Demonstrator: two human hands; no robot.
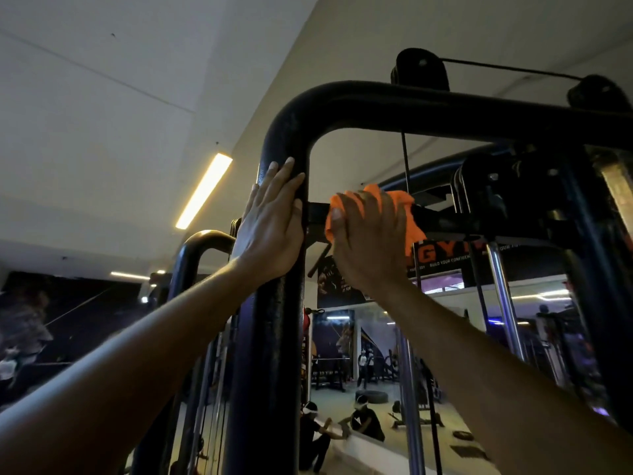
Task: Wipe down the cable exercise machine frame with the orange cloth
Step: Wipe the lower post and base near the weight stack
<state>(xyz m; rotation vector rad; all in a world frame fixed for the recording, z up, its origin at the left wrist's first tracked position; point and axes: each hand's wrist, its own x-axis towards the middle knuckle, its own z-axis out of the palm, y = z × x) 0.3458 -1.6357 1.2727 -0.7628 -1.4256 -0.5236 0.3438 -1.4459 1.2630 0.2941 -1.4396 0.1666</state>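
Observation:
The black cable machine frame (281, 138) rises up the middle of the view and bends right into a top bar with pulleys. My left hand (272, 221) rests flat on the upright tube just below the bend, fingers straight. My right hand (371, 241) holds the orange cloth (394, 204) bunched under its fingers and presses it onto a black crossbar (317, 217) that runs right from the upright. Part of the cloth sticks out above and to the right of the hand.
A thin black cable (406, 159) hangs from the top bar behind the cloth. Chrome guide rods (500, 296) and a pulley block (507, 193) stand to the right. A second curved frame (202, 241) is at the left. A mirror behind shows people and gym gear.

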